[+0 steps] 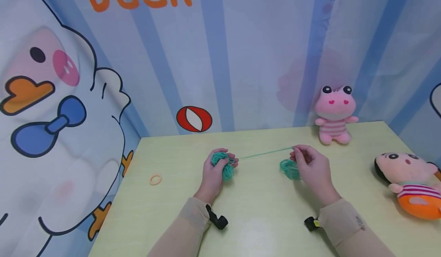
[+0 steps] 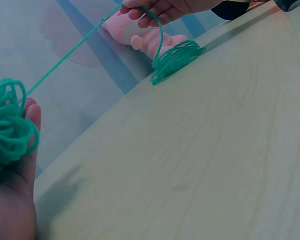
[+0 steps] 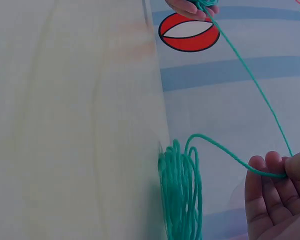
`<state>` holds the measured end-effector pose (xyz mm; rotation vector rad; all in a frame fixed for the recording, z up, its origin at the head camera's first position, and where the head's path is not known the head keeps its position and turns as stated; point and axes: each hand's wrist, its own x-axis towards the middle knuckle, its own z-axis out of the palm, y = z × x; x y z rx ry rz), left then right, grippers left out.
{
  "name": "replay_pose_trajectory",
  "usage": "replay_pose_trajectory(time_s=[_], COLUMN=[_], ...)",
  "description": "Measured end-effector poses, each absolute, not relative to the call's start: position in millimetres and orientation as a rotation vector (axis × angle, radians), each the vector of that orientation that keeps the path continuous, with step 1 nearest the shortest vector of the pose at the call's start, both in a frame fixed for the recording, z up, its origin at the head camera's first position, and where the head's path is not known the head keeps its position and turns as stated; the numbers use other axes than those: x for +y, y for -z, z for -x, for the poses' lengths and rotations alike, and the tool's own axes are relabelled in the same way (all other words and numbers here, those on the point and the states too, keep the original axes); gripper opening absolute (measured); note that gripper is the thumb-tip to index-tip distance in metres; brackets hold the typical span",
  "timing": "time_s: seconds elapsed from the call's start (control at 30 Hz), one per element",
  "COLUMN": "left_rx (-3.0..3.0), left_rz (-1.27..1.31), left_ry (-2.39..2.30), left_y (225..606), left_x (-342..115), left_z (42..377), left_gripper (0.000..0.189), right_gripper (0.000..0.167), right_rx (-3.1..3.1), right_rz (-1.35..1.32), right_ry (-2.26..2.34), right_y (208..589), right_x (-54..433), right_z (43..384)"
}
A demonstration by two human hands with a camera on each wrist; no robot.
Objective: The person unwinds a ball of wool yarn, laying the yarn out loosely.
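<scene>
My left hand (image 1: 214,174) grips a loose bundle of green yarn (image 1: 227,171), thumb over it and fingers beneath. A single green strand (image 1: 265,153) runs taut from that bundle to my right hand (image 1: 314,173), which pinches it between thumb and fingertips. Below the right hand a second looped hank of green yarn (image 1: 289,169) lies on the table. In the right wrist view the strand leaves the pinching fingers (image 3: 257,200) and curves down into that hank (image 3: 180,195). The left wrist view shows the bundle (image 2: 10,125) as many loose loops.
An orange ring (image 1: 155,179) lies on the pale table (image 1: 255,226) to the left. A pink frog plush (image 1: 335,115) sits at the back right, and a doll plush (image 1: 410,184) lies at the right edge. A printed cloth backdrop (image 1: 255,58) stands behind the table.
</scene>
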<state>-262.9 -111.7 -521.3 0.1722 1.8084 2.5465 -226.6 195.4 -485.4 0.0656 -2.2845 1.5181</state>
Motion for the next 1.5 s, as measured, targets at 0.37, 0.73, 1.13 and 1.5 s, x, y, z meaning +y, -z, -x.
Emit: replay_pose_trajectory(time_s=[0.37,0.73,1.13,1.5], left_rx=[1.998,2.028,1.911,1.626], left_rz=[-0.085,0.035,-0.049,-0.278], left_ry=[-2.477,-2.598,-2.594,-2.585], left_y=[522,518,517,516], left_x=[-113,-111,-112,-108], left_z=[264,264,260,258], left_gripper=[0.043,0.036,0.028,0.019], right_gripper=[0.038,0.042,0.041,0.032], right_rx=[-2.370,-2.501,-2.731,-2.582], right_rz=[0.141,0.275,0.171,0.063], right_ry=[-1.463,-1.362,-1.112,-1.145], right_y=[492,495,499,494], right_x=[235,263,263,231], right_z=[223,224,224,224])
